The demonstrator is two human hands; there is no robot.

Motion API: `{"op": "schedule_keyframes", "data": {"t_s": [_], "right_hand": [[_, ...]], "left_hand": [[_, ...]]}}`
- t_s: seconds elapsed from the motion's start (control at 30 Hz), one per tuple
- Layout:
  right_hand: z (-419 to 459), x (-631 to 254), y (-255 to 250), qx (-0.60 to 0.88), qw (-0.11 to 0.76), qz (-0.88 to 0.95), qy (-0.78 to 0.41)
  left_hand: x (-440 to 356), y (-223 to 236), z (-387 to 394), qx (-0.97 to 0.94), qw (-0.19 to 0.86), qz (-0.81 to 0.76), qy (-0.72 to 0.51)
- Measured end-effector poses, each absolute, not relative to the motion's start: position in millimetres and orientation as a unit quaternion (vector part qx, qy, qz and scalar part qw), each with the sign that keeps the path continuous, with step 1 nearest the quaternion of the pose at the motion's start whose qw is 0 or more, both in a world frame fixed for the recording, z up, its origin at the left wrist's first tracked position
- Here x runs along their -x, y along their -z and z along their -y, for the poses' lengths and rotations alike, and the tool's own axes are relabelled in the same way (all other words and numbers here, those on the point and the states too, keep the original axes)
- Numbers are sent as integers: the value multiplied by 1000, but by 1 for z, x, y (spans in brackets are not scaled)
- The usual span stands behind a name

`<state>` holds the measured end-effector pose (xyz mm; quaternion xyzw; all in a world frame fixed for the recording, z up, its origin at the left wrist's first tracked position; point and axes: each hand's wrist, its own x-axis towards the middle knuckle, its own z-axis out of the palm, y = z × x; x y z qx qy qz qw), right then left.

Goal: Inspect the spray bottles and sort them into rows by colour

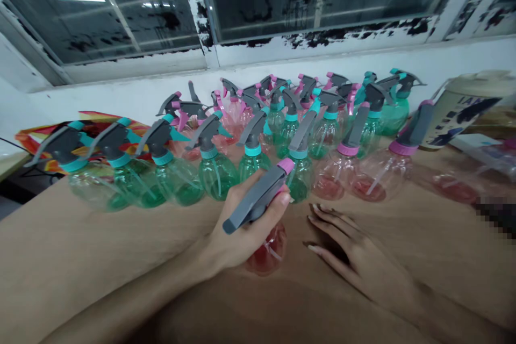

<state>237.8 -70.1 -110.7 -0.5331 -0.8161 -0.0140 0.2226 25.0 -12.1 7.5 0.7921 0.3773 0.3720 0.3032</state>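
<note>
My left hand [242, 228] is wrapped round a pink spray bottle [268, 250] with a grey trigger head [258, 196] and a pink nozzle tip, which stands on the brown table [121, 242]. My right hand [358, 260] lies flat on the table just right of that bottle, fingers stretched out and holding nothing. Behind both hands stand several rows of green spray bottles [217, 169] and pink spray bottles [371, 172], all with grey trigger heads.
A cream jug with dark print [459, 110] stands at the far right. A red and orange patterned bag [97, 123] lies behind the bottles at the left. A white wall and a window with peeling paint [258, 5] close the back.
</note>
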Motion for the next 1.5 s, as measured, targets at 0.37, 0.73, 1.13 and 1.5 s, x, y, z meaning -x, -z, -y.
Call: {"op": "schedule_keyframes", "data": {"t_s": [0.37,0.73,1.13,1.5], "right_hand": [[69,-237,110,528,221,820,26],[69,-237,109,526,245,814,15],[70,-236,108,529,232,817,9],[70,-238,110,525,251,813,12]], "left_hand": [[-25,-8,10,-778,356,-363,-369],[-28,-11,15,-771,345,-392,-365],[-24,-5,10,-774,340,-391,-363],[-23,-9,10,-778,367,-377,-343]]}}
